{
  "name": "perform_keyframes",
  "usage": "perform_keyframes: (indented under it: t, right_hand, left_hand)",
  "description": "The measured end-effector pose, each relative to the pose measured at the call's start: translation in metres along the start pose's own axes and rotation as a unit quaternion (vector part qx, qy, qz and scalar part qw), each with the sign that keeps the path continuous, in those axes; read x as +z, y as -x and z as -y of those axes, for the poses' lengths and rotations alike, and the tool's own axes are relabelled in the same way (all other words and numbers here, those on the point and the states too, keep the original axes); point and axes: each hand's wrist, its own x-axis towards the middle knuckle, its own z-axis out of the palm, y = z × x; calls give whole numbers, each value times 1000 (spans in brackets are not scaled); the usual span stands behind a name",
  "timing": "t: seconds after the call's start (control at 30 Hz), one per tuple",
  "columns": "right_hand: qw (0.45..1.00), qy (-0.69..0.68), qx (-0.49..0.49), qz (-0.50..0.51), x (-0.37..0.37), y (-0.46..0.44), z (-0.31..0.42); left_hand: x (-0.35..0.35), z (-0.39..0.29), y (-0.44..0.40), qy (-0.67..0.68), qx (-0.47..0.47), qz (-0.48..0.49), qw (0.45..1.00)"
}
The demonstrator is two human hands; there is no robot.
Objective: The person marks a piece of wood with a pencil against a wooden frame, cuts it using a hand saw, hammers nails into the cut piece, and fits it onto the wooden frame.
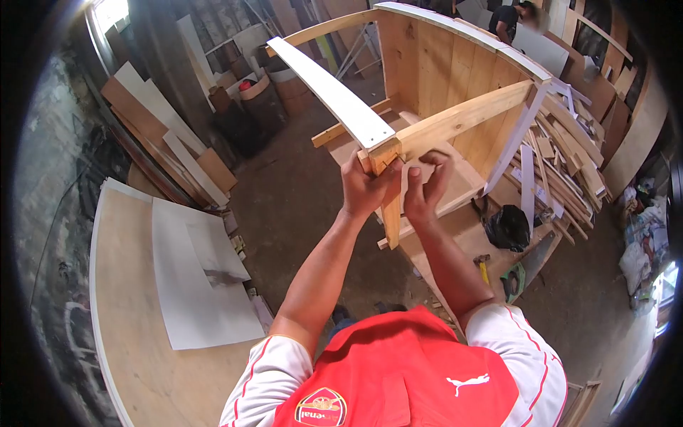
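Observation:
A wooden frame, part of an unfinished piece of furniture, stands in front of me. Its corner post rises between my forearms. At the post's top, a white-faced strip meets a bare wooden rail. My left hand is closed around the upper part of this post, thumb toward the joint. Just right of the post is my right hand, below the rail, its thumb and fingers apart with nothing visible in them. Behind the rail stands a plank panel.
A workbench under the frame carries a black plastic bag and a yellow-handled hammer. Scrap wood is piled at right. Boards lean at left, near a large sheet. Another person is at the back.

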Motion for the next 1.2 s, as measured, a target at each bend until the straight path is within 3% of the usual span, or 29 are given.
perform_keyframes:
  t: [0.07, 0.1, 0.17, 0.27, 0.37, 0.47, 0.5, 0.7, 1.2]
  right_hand:
    - [991, 14, -127, 38, -15, -48, 31]
    - [985, 7, -134, 111, -18, -67, 41]
    - [956, -6, -147, 254, -20, -94, 53]
    - [940, -10, -86, 331, -20, -95, 54]
    - [920, -14, -97, 379, -29, -99, 63]
    - [907, -62, -79, 410, -30, -106, 47]
    - [913, -83, -17, 398, -31, -108, 47]
    - [901, -12, -56, 429, -24, -133, 65]
    - [899, -75, -44, 429, -13, -131, 37]
  left_hand:
    - [-2, -14, 0, -55, 12, 21, 998]
    - [-1, -15, -1, 5, 11, 24, 1000]
    - [-2, -13, -1, -22, 10, 29, 999]
    - [-2, -5, -2, 9, 3, 38, 999]
    - [-4, -4, -1, 15, -7, 53, 998]
    - [-5, -13, -3, -42, -1, 47, 998]
    - [-4, -14, -3, -64, 3, 40, 997]
    - [-7, -13, -4, -83, 32, 41, 995]
    - [-8, -10, -4, -80, 36, 30, 996]
